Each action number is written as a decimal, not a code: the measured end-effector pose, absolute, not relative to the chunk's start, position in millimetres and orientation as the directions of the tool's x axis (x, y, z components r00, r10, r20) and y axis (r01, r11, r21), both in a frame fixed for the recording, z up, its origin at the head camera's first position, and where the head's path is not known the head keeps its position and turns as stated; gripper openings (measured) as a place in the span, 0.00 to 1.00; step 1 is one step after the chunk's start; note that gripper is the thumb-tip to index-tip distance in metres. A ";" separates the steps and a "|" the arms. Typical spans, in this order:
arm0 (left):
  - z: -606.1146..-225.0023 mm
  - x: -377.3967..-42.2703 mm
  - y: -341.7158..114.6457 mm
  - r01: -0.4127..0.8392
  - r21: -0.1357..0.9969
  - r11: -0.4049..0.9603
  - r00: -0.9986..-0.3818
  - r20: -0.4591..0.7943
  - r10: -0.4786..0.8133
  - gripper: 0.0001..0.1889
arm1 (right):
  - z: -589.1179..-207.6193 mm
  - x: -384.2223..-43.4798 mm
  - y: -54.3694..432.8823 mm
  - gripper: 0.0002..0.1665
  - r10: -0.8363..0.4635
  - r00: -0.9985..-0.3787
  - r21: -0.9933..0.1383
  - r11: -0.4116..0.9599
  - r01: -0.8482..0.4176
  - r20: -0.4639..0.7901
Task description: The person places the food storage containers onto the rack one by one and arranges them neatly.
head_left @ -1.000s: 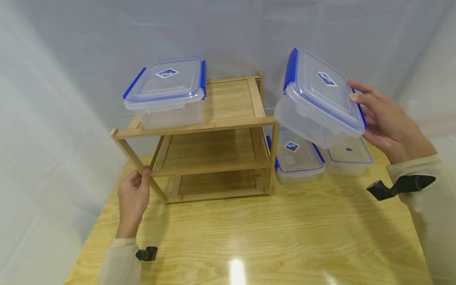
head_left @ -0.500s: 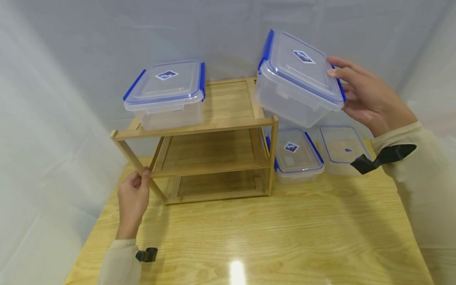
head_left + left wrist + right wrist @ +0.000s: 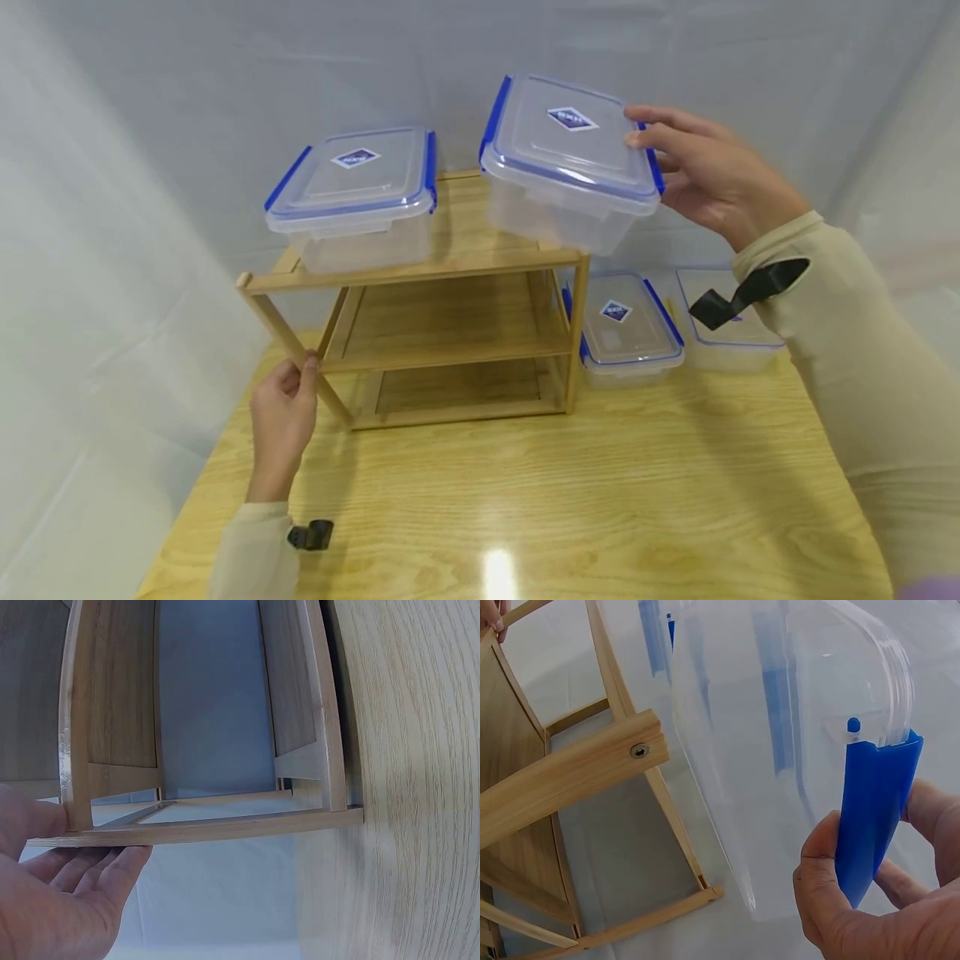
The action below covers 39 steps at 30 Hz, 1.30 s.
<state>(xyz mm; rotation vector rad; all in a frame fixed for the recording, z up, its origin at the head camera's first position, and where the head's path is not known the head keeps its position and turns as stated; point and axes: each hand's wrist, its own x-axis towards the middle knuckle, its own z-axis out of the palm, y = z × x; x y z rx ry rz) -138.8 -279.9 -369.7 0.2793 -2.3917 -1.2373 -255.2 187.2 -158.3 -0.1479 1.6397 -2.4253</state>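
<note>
Blue-clipped and tilted at the top shelf's [image 3: 461,204] right end, a box [image 3: 566,158] is pinched by its side in the right hand [image 3: 712,175], while the rack [image 3: 450,321] is gripped (presumably for steadiness) by the left hand [image 3: 283,412].

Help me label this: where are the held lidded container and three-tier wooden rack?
Held lidded container [image 3: 567,153]: head view, on its lid.
Three-tier wooden rack [image 3: 452,317]: head view, on its middle shelf.

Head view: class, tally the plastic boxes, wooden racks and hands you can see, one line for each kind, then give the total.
Plastic boxes: 4
Wooden rack: 1
Hands: 2
Total: 7
</note>
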 end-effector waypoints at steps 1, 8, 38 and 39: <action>-369.6 -138.9 -279.6 0.021 0.812 0.584 -0.886 0.286 -0.366 0.24 | -157.4 -256.5 184.4 0.32 -0.233 -0.972 -0.931 -0.345 0.118 -0.037; -368.3 -138.9 -278.2 0.031 0.802 0.596 -0.881 0.304 -0.362 0.23 | -149.7 -264.7 164.5 0.35 -0.235 -0.970 -0.954 -0.269 0.133 -0.069; -366.2 -139.0 -273.5 0.014 0.809 0.587 -0.885 0.283 -0.370 0.24 | -141.7 -276.2 132.2 0.36 -0.270 -0.954 -0.971 -0.163 0.177 -0.129; -366.1 -139.0 -273.5 0.016 0.811 0.585 -0.885 0.284 -0.369 0.24 | -141.8 -275.9 132.8 0.36 -0.273 -0.954 -0.971 -0.164 0.176 -0.127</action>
